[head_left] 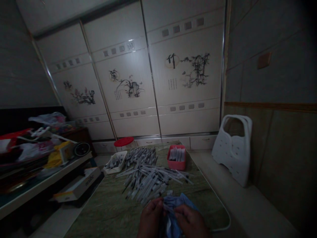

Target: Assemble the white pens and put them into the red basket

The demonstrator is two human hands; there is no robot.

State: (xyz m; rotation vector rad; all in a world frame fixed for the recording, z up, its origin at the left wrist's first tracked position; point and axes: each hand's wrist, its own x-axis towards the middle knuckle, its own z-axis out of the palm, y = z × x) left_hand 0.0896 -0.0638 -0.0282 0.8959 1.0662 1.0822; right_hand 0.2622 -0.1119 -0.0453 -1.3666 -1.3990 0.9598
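Observation:
My left hand (151, 215) is closed at the table's near edge, its thumb and fingertip pinched together. My right hand (189, 219) is closed too, just to the right. A thin, pale piece seems to run between the fingertips, but it is too dim and small to name. Crumpled blue sheet material (184, 200), cloth or plastic, lies under and between both hands. Beyond them spreads a loose pile of slim translucent sticks (151, 180), pen-like, several with dark ends.
A pink basket (176, 165) holds upright sticks, and a white tray (115, 170) holds more. They stand on the green table (104, 205). A red round stool (123, 141) is behind it. A white folded plastic seat (232, 150) leans right. A cluttered bench (47, 180) is left.

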